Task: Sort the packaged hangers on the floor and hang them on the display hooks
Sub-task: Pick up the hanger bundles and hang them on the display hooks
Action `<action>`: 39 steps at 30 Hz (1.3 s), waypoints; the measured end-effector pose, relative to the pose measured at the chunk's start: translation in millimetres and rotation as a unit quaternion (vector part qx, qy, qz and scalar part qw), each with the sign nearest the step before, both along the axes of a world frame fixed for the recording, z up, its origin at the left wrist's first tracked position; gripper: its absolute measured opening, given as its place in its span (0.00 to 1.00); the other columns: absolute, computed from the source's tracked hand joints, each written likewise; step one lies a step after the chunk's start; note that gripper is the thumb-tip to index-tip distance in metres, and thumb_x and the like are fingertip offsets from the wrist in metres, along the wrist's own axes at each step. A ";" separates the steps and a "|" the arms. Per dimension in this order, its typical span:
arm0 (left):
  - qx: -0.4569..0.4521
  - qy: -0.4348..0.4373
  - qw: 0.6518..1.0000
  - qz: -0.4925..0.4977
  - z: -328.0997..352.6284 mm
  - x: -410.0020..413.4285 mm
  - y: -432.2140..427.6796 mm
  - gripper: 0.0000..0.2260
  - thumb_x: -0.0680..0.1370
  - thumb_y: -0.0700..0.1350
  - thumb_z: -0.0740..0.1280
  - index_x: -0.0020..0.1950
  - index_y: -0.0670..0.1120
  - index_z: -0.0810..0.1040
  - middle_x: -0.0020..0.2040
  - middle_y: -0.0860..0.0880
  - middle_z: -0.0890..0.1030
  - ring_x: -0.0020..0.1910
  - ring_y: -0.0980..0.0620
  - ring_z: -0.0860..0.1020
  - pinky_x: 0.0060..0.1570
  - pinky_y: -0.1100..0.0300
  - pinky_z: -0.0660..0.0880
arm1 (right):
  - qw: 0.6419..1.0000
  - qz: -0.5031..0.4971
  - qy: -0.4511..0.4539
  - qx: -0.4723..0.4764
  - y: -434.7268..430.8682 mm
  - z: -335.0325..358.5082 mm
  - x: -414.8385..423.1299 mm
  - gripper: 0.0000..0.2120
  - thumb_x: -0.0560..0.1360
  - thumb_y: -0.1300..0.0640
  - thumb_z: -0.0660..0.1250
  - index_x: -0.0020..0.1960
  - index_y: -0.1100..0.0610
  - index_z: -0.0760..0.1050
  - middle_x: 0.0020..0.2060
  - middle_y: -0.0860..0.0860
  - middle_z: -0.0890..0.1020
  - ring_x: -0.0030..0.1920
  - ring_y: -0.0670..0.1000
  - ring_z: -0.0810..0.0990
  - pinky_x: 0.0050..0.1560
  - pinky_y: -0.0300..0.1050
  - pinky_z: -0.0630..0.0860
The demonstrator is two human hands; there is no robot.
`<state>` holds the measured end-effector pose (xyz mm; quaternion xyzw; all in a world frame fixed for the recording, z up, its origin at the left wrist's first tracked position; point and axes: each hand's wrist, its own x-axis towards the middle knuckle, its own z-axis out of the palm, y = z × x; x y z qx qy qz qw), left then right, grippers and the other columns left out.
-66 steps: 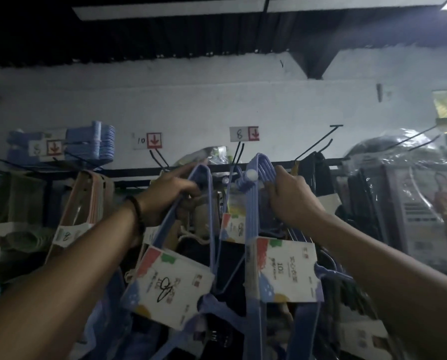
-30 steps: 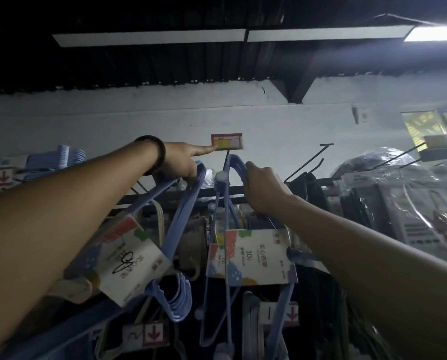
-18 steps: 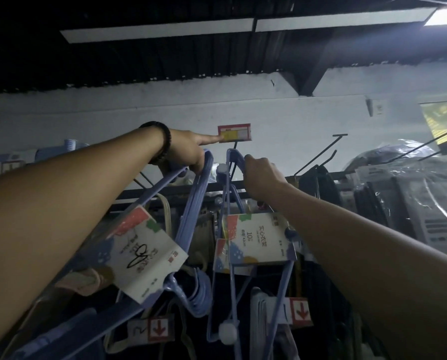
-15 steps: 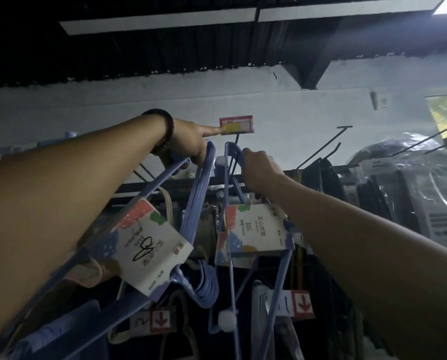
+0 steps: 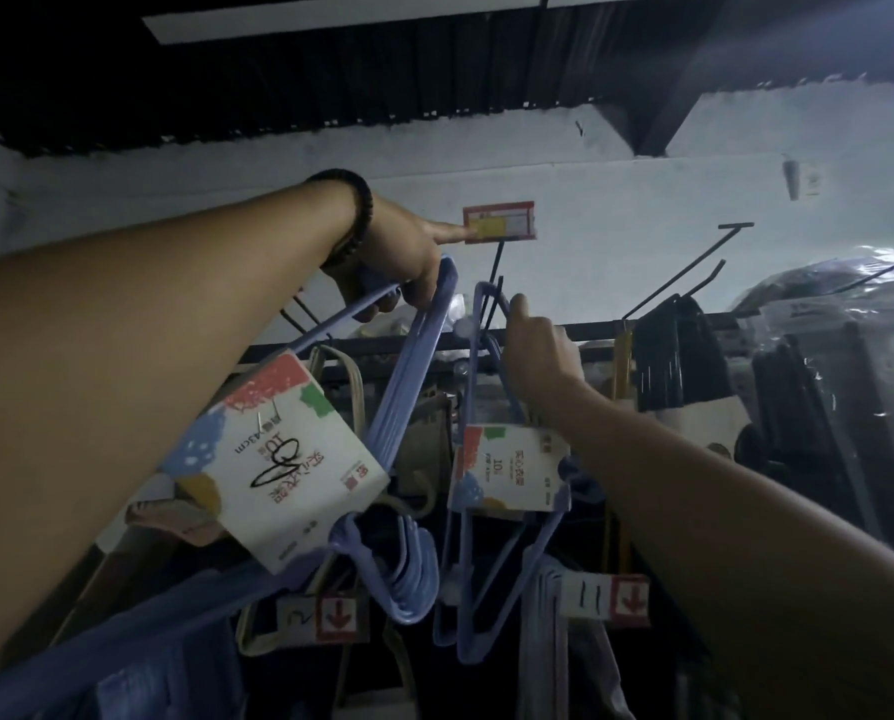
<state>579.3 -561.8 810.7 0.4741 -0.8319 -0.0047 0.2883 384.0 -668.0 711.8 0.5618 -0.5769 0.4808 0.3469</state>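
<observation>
Mid-hanging, high at the display rack. Left hand [image 5: 398, 252] gripping a blue hanger pack [image 5: 382, 459], index finger pressed to the red price tag [image 5: 498, 222]; label reads "10", "43cm". Right hand [image 5: 536, 350] pinching a second pack [image 5: 507, 470] at the black display hook [image 5: 491, 283], seemingly not yet seated. Floor stock out of view.

Two blue hanger packs held up at the display hook.
Left pack [image 5: 299, 459], white card sleeve scribbled in black, is tilted at 8 o'clock; right pack [image 5: 507, 467] hangs upright below the hook [image 5: 494, 272], 12 o'clock.
</observation>
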 end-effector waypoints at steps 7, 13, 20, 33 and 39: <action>-0.002 0.038 0.998 -0.047 -16.9 3.9 -7.1 0.44 0.77 0.31 0.65 0.72 0.79 0.59 0.58 0.43 0.74 0.31 0.50 0.74 0.29 0.56 0.76 | 0.992 0.012 -0.063 0.109 -23.7 -19.3 0.3 0.20 0.82 0.63 0.65 0.70 0.59 0.62 0.56 0.62 0.81 0.45 0.59 0.81 0.37 0.49 0.72; -0.024 0.076 0.993 -0.090 -27.3 -1.4 -14.4 0.43 0.77 0.35 0.68 0.77 0.74 0.56 0.55 0.46 0.75 0.34 0.49 0.75 0.38 0.52 0.78 | 0.998 0.012 -0.029 0.056 10.3 -12.6 -0.9 0.14 0.83 0.56 0.62 0.66 0.59 0.67 0.59 0.59 0.77 0.52 0.60 0.81 0.42 0.50 0.74; -0.079 0.097 0.985 -0.120 -38.2 -6.3 -20.0 0.38 0.78 0.42 0.65 0.81 0.67 0.55 0.60 0.48 0.76 0.44 0.49 0.77 0.44 0.51 0.79 | 0.934 0.346 -0.091 -0.004 94.9 -34.0 35.4 0.16 0.85 0.40 0.57 0.46 0.49 0.73 0.38 0.50 0.81 0.35 0.51 0.82 0.33 0.54 0.79; 0.072 0.069 0.992 -0.080 -26.7 15.3 2.8 0.27 0.78 0.40 0.67 0.69 0.64 0.61 0.51 0.42 0.79 0.42 0.41 0.86 0.47 0.41 0.84 | 0.969 0.205 -0.064 0.123 113.0 -50.0 72.0 0.04 0.83 0.56 0.61 0.53 0.56 0.73 0.43 0.55 0.82 0.37 0.54 0.83 0.27 0.44 0.76; 0.039 0.041 0.993 -0.106 -22.4 15.9 7.0 0.35 0.73 0.51 0.71 0.75 0.67 0.58 0.69 0.42 0.74 0.60 0.39 0.79 0.46 0.35 0.83 | 0.986 0.117 0.006 0.116 142.6 -38.7 56.8 0.07 0.85 0.58 0.61 0.61 0.59 0.69 0.43 0.54 0.80 0.35 0.52 0.82 0.27 0.43 0.76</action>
